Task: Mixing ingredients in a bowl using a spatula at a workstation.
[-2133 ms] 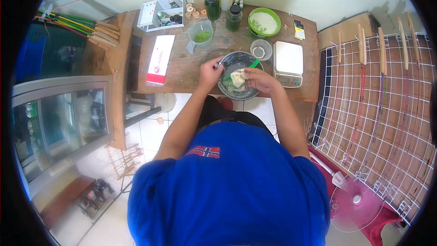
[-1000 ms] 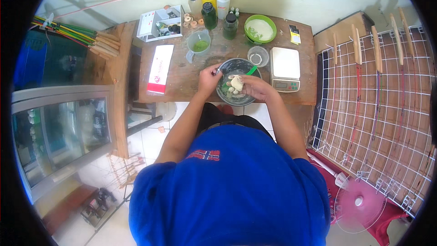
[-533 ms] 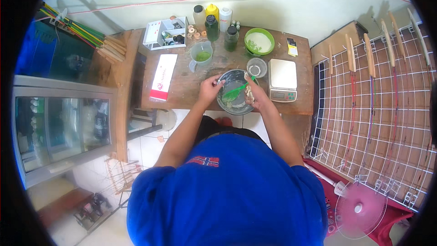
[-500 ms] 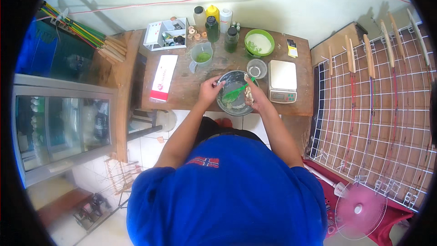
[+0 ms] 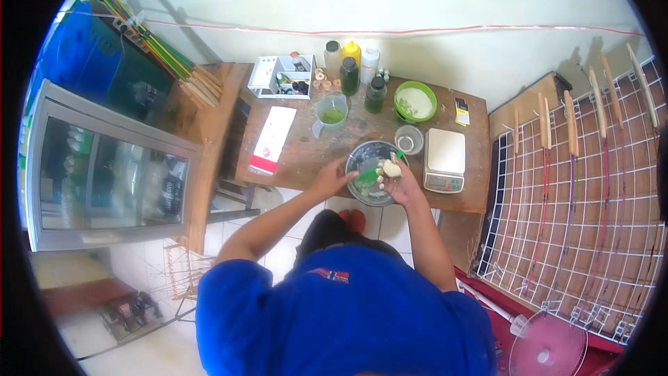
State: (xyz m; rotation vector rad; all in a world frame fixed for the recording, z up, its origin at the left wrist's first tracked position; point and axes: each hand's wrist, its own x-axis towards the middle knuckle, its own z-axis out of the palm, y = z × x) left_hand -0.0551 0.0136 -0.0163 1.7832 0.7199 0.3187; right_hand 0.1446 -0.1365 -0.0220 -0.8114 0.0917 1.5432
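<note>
A dark grey mixing bowl (image 5: 376,202) sits at the table's front edge with pale, wet paste smeared inside. My left hand (image 5: 335,179) is closed at its left rim, fingertips on the edge. Over the bowl's right side, my right hand (image 5: 401,186) is turned palm up, its fingers curled about a pale, dough-like lump (image 5: 392,168). More of this paste clings to the fingertips. A green spatula (image 5: 366,179) lies in the bowl, partly hidden by the right hand and the lump.
Behind the bowl stand a clear cup (image 5: 409,141), a measuring jug (image 5: 332,113), a green bowl of pale powder (image 5: 416,103) and several bottles (image 5: 350,78). A kitchen scale (image 5: 444,160) is at right. A white box (image 5: 280,78) and a paper packet (image 5: 273,141) lie left.
My right hand has rolled palm up, bringing the pale lump into sight. The left hand stays at the bowl's left rim. The whole view has shifted, so the table appears lower and further right.
</note>
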